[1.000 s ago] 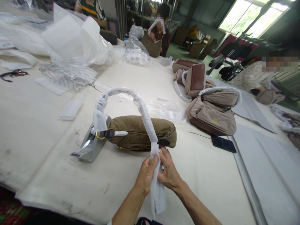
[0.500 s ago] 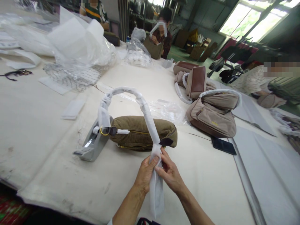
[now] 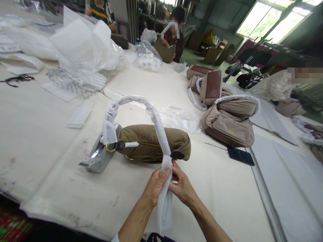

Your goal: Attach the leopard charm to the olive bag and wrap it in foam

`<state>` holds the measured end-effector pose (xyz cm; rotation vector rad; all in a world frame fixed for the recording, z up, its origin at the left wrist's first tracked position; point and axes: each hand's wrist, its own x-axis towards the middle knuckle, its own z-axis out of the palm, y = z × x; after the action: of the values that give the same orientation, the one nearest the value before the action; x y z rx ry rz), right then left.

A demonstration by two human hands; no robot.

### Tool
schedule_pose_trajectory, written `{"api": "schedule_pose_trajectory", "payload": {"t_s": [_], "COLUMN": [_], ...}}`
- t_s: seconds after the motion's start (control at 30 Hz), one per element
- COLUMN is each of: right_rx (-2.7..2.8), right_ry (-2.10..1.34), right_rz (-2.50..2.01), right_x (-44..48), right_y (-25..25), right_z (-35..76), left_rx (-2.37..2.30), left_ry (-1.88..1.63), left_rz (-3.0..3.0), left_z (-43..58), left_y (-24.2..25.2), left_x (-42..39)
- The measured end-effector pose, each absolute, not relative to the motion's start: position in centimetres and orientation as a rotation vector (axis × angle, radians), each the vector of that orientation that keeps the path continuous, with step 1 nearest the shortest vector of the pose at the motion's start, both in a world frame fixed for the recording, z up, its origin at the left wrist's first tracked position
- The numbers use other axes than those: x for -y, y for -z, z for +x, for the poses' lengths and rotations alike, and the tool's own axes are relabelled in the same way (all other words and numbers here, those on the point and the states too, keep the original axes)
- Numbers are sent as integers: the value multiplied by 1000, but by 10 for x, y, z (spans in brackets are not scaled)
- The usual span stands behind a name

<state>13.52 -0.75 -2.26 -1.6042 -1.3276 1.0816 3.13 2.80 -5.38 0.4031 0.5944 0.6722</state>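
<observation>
An olive-green handbag lies in front of me, zipper upward. Its strap arches over it, wrapped in white paper. At the strap's near end, a loose length of white wrapping paper hangs down toward me. My left hand pinches this paper with the thumb on top. From the other side, my right hand closes its fingers on the same paper, just below the bag's dark strap tab. A gold ring shows at the left strap end, beside a grey tape dispenser.
Several taupe handbags sit to the right, with a black phone near them. Crumpled white paper and plastic is heaped at the back left. One person holds a bag across the table; others are at the edges.
The strap arch and the hanging paper have shifted slightly left. Both hands have stayed on the paper, which now looks more twisted and narrower.
</observation>
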Motion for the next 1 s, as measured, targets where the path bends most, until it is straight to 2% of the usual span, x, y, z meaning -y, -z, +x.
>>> {"api": "schedule_pose_trajectory", "payload": {"t_s": [0.2,0.37,0.43,0.6,0.83,1.0], "right_rx": [1378,1326,1228,1001,1137,998], "right_ry": [-996,-1180,-1140,-825,-926,-923], "right_rz": [-1576,-1495,-1423,-1771,-1951,-1846], "right_x": [5,9,14,39,46,45], "right_y": [22,14,15,13,12,24], "right_z": [130,137,146,151,114,116], "left_rx": [-734,-668,-641,-698,-815,-748], "left_ry": [-701,-718,-710,-706,-768,-795], "left_rz": [487,425,393,337,374,290], "left_z": [33,33,32,35,41,41], "left_y": [57,56,54,51,52,50], "left_x": [-28,-29,-29,-27,-22,-20]}}
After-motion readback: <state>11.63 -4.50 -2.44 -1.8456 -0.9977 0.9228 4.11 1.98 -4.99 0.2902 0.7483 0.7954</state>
